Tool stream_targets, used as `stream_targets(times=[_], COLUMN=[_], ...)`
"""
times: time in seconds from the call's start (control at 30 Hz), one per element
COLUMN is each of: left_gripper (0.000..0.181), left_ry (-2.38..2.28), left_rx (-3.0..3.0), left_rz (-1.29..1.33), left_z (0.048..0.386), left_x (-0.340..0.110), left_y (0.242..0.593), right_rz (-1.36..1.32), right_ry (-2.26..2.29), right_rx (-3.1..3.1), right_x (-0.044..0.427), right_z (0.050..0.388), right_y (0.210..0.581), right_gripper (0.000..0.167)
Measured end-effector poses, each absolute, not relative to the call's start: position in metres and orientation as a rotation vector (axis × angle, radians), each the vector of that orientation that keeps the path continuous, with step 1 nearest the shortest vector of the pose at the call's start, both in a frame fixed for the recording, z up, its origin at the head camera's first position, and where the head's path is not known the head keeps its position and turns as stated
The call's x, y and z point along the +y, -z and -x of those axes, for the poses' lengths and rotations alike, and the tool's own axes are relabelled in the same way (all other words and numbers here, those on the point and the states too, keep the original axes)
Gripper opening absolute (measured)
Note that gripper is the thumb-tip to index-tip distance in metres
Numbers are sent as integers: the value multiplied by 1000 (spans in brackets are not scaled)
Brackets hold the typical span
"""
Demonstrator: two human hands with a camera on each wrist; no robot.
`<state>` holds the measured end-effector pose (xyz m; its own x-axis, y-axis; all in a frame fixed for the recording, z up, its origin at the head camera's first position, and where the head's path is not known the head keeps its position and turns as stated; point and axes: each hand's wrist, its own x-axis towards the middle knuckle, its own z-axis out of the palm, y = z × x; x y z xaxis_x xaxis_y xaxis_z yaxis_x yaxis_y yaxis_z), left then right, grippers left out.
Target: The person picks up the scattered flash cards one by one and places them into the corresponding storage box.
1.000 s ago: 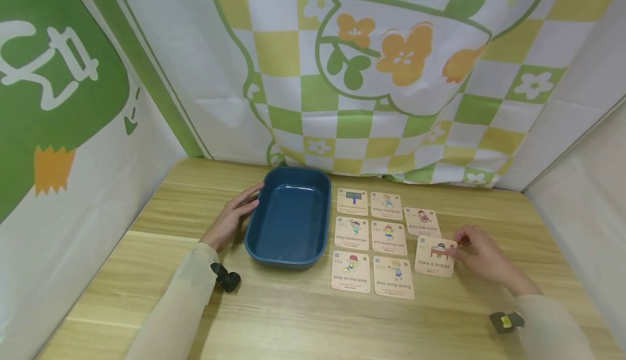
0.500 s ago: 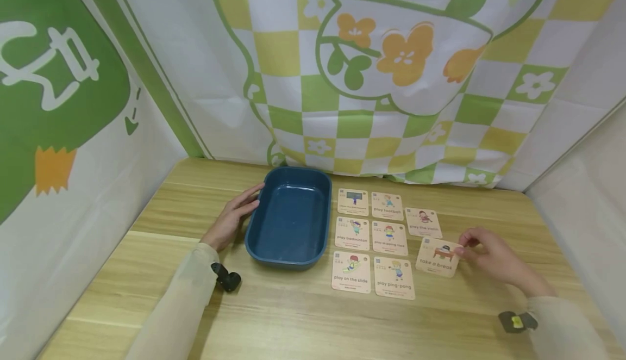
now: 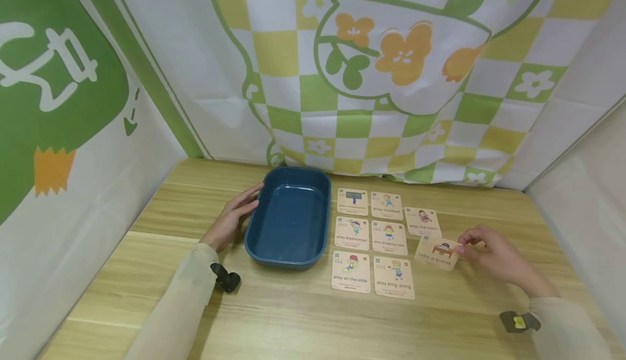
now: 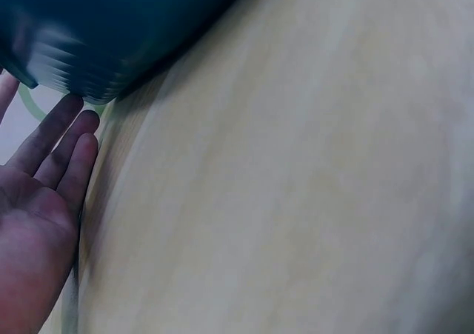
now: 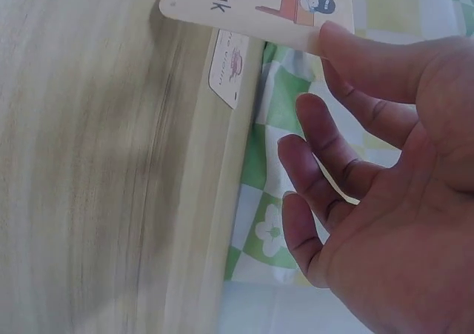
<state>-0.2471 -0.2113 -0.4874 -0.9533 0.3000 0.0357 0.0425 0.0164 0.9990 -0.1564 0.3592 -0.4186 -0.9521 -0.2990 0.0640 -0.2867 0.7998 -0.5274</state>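
Between thumb and index finger, my right hand (image 3: 491,254) pinches the right edge of the "take a break" card (image 3: 437,253). In the right wrist view that card (image 5: 259,4) is held above the table, and the other fingers are loosely bent. My left hand (image 3: 231,217) rests with straight fingers against the left side of the blue tray (image 3: 287,265). In the left wrist view the fingertips of the left hand (image 4: 44,201) touch the tray's outer wall (image 4: 126,30). The "play the violin" card (image 3: 423,222) lies just behind the held card.
Several cards lie in rows right of the tray, among them "play football" (image 3: 386,205), "play badminton" (image 3: 352,233), "play on the slide" (image 3: 350,272) and "play ping-pong" (image 3: 393,277). A patterned cloth (image 3: 313,99) hangs behind the wooden table (image 3: 293,316).
My right hand has shifted a little to the right, and the card it pinches has lifted and tilted. The left hand and the tray have stayed in place.
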Motion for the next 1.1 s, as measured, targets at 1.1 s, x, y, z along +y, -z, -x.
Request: stream_targets(times=[1.1], left_gripper=[53], left_ry=[-2062], left_rx=[2087], left_rz=[-358], left_z=[248], left_x=[-212], left_y=[488], right_rz=[380], right_ry=[1109], right_rx=[3184], right_x=[329], right_z=[158], right_y=[374], right_gripper=[11])
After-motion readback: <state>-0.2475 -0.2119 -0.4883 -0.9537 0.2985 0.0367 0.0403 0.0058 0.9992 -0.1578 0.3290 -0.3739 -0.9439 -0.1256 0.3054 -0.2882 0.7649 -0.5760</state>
